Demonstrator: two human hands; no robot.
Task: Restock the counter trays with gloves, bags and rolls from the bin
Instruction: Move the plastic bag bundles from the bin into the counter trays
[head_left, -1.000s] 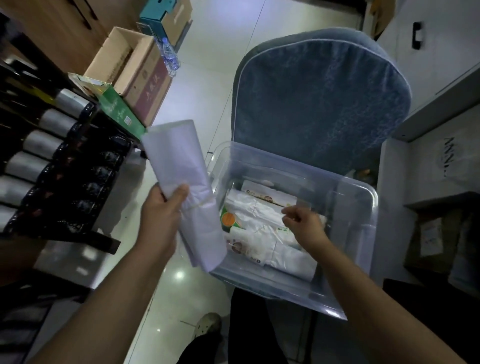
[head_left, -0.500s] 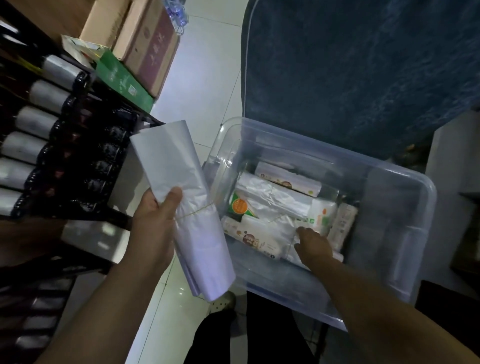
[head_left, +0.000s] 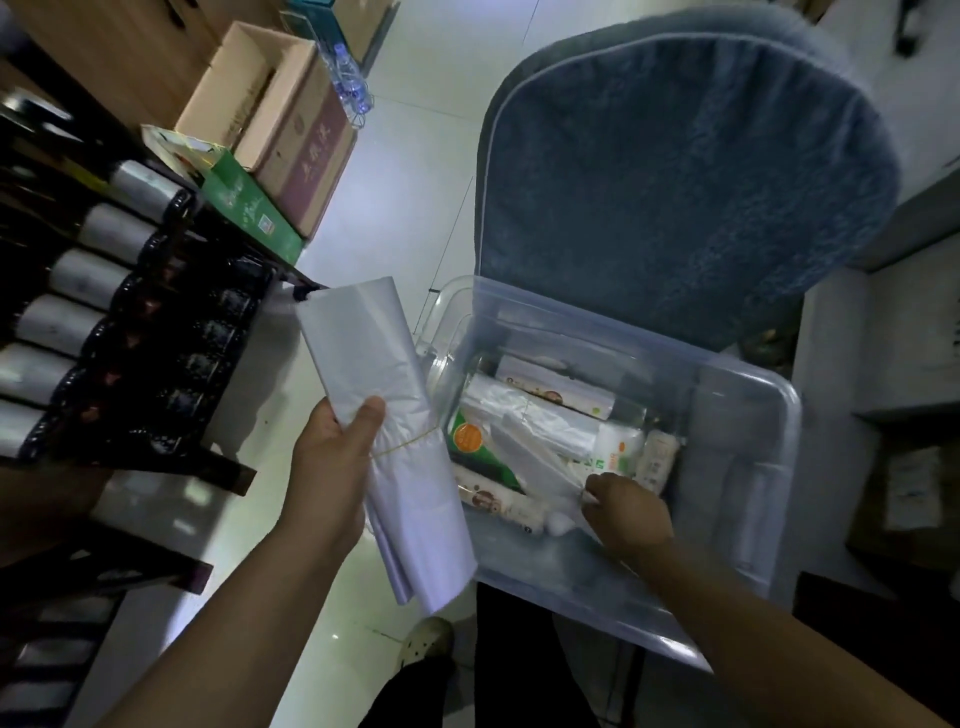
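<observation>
Bags (head_left: 363, 364) in a soft, light bundle are held just left of the bin (head_left: 727, 415), gripped at the tied middle by the left hand (head_left: 332, 467). Inside the bin, a floppy, likely slippery clear pack (head_left: 545, 431) is pinched by the right hand (head_left: 628, 514).

Big blue padded chair (head_left: 675, 182) is taking up the upper right, glossy pale floor (head_left: 415, 156) is showing beside it. On the left, dark bottles (head_left: 130, 322) are lying in rows on a rack. Open cardboard boxes (head_left: 270, 119) are sitting against a green carton (head_left: 244, 202), and water bottles (head_left: 348, 83) are standing just behind them.
</observation>
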